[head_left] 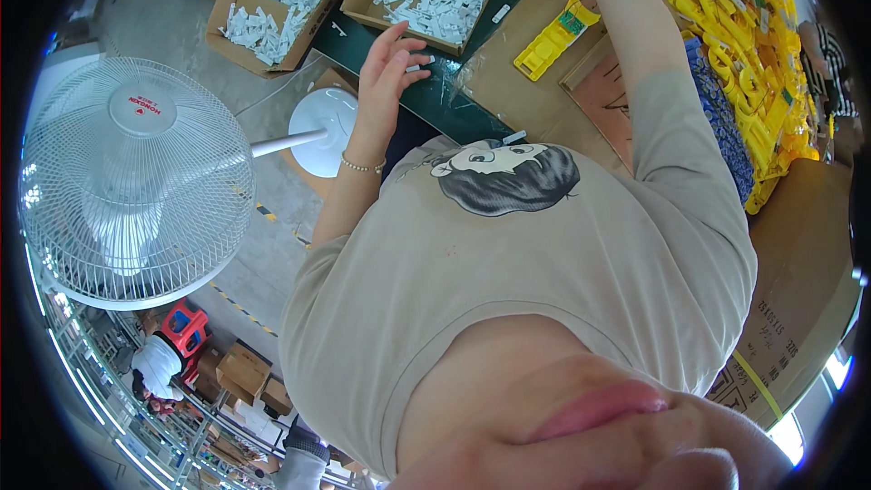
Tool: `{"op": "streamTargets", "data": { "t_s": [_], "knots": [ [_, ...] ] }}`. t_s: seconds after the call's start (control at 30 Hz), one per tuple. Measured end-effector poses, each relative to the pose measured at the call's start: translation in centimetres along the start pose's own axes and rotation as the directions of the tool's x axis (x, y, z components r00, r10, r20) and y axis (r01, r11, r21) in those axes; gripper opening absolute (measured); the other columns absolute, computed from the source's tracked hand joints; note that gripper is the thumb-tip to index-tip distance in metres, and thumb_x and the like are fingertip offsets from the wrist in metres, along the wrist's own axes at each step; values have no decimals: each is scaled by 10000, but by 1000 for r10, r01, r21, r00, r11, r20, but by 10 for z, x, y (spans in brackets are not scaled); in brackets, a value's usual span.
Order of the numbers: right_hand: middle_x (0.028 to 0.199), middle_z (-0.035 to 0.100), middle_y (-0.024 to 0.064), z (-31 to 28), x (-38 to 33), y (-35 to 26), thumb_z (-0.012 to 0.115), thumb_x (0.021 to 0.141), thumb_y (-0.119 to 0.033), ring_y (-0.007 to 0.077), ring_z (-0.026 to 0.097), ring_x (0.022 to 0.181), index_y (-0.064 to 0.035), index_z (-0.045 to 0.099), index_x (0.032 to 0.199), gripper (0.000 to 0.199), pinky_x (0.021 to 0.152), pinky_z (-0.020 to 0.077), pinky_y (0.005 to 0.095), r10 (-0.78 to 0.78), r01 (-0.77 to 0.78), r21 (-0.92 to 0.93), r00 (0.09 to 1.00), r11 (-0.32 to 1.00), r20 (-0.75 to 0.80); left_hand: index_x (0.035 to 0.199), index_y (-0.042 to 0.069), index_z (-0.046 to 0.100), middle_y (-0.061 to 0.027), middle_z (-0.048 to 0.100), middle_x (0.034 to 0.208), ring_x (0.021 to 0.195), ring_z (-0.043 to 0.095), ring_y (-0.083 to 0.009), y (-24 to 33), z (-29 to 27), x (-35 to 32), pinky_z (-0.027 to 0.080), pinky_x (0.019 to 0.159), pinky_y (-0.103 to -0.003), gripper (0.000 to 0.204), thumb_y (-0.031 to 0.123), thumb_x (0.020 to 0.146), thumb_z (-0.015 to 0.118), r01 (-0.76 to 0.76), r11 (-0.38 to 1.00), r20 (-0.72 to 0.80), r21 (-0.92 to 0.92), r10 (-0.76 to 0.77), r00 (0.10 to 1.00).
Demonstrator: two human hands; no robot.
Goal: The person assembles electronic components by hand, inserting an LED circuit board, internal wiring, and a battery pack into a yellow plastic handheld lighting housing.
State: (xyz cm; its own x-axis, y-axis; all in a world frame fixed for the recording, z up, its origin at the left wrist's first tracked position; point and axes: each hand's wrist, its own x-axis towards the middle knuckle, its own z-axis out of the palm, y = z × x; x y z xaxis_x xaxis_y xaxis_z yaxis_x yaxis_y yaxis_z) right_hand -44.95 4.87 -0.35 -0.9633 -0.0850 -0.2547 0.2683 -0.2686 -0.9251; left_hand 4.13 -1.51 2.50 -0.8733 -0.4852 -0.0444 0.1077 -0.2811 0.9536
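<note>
My left hand is raised above the near edge of the dark green table, beside a cardboard box of small white plastic parts. Its fingers are curled, and a small white plastic part shows between them. My right forearm reaches over the table to the top edge of the picture, and the hand itself is outside the view. Left of that forearm, a yellow plastic housing with a green circuit board and a thin wire lies on a cardboard sheet.
Two open cardboard boxes hold many white parts. Yellow housings are heaped at right, by blue patterned cloth. A white fan stands at left. A large carton is at lower right.
</note>
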Motion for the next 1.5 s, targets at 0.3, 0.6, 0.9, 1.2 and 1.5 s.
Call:
{"op": "streamTargets", "data": {
  "t_s": [0.3,0.6,0.9,1.2,1.5],
  "knots": [
    [901,672,228,-41,-80,-73,734,807,-233,347,666,774,35,695,884,282,636,523,395,-111,486,-872,865,-56,489,1363,20,457,-89,589,1130,975,587,-147,-11,-5,-17,512,826,-284,428,110,951,535,-10,998,27,54,9,1000],
    [1465,377,190,-107,-248,-82,730,749,-127,396,335,1362,-105,613,1257,523,1138,287,493,528,922,-172,343,-346,777,1316,2,513,-55,615,1056,872,574,-110,6,45,8,487,797,-260,391,82,934,544,-32,983,389,182,-42,920],
    [1251,554,201,-118,-325,-78,815,716,-172,367,554,1156,4,620,1089,456,978,456,399,-331,886,-435,463,158,822,1422,-8,334,-128,412,1352,1076,512,-188,0,85,24,476,908,-326,627,42,876,637,-545,765,326,343,447,833],
    [1065,679,71,-93,-376,-45,789,772,-151,164,632,915,-19,644,1174,447,772,513,296,-548,876,-185,430,446,718,1365,-6,379,-118,566,1235,1066,577,-209,6,95,34,484,928,-347,433,245,1020,447,-476,867,266,-149,498,825],
    [1044,655,149,-110,-374,-28,708,852,-124,197,666,898,-16,459,1341,559,798,526,308,140,140,-238,495,961,857,1292,42,426,-113,562,1149,1031,580,-203,30,82,29,467,922,-337,384,328,1062,311,-418,878,184,-235,462,867]
  ]
}}
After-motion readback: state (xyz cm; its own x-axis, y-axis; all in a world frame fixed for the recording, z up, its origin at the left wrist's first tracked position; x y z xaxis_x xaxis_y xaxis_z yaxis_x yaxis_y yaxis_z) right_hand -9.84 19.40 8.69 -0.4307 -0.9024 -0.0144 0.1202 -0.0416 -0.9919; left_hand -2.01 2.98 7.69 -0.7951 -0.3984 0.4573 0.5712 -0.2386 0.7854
